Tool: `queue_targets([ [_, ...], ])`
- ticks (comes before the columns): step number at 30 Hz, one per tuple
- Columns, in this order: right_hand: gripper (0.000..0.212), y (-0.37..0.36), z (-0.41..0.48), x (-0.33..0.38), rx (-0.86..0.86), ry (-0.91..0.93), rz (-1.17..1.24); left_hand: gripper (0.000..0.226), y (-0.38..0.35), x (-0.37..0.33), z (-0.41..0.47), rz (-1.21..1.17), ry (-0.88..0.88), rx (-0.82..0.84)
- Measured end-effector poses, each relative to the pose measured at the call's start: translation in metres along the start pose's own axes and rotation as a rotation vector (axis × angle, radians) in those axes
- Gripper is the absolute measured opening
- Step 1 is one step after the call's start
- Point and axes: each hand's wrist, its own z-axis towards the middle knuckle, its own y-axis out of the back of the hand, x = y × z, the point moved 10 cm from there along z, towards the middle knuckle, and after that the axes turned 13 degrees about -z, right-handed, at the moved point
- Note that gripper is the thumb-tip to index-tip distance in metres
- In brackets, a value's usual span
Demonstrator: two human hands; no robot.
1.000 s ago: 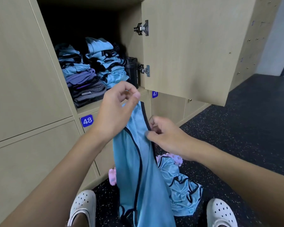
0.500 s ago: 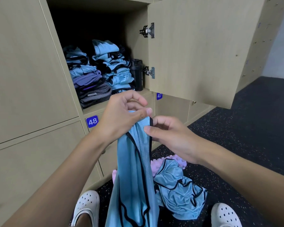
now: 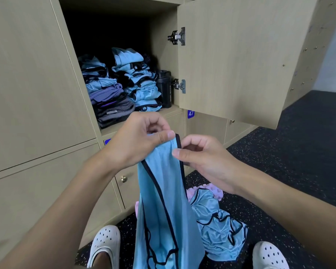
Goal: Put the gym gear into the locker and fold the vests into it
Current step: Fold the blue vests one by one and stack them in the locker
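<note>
A light blue vest with black trim (image 3: 163, 200) hangs down in front of me. My left hand (image 3: 138, 140) pinches its top strap between thumb and fingers. My right hand (image 3: 200, 158) pinches the same strap just to the right, thumb on the blue cloth. Behind my hands the open locker (image 3: 163, 115) holds two stacks of folded vests (image 3: 142, 82) and darker folded clothes (image 3: 111, 109). A black shaker bottle (image 3: 164, 88) stands at the locker's right wall. Another blue vest (image 3: 219, 230) lies crumpled on the floor.
The locker door (image 3: 241, 61) stands swung open to the right at head height. A pink foam roller (image 3: 211, 189) lies on the dark speckled floor (image 3: 299, 162) under the crumpled vest. My white clogs (image 3: 105, 243) stand at either side. Shut lockers fill the left wall.
My right hand has slid a little away from the left along the strap. The view has shifted slightly; the vest hangs much as before.
</note>
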Motion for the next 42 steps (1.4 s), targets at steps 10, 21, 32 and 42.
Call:
queue_targets([
  [10,0.009,0.005,0.002,0.011,-0.131,0.048,-0.093,0.019,0.002,0.002,-0.001,-0.105,0.018,-0.098],
  [21,0.026,-0.007,0.0,-0.006,0.008,-0.071,-0.203,0.037,0.015,-0.013,-0.003,0.179,-0.124,-0.197],
  [32,0.014,-0.014,-0.008,-0.016,0.255,-0.085,-0.484,0.02,0.059,-0.016,-0.011,0.191,-0.127,-0.401],
  [42,0.007,0.005,-0.007,-0.025,0.176,-0.07,-0.74,0.012,0.053,-0.005,-0.01,0.151,-0.057,-0.309],
])
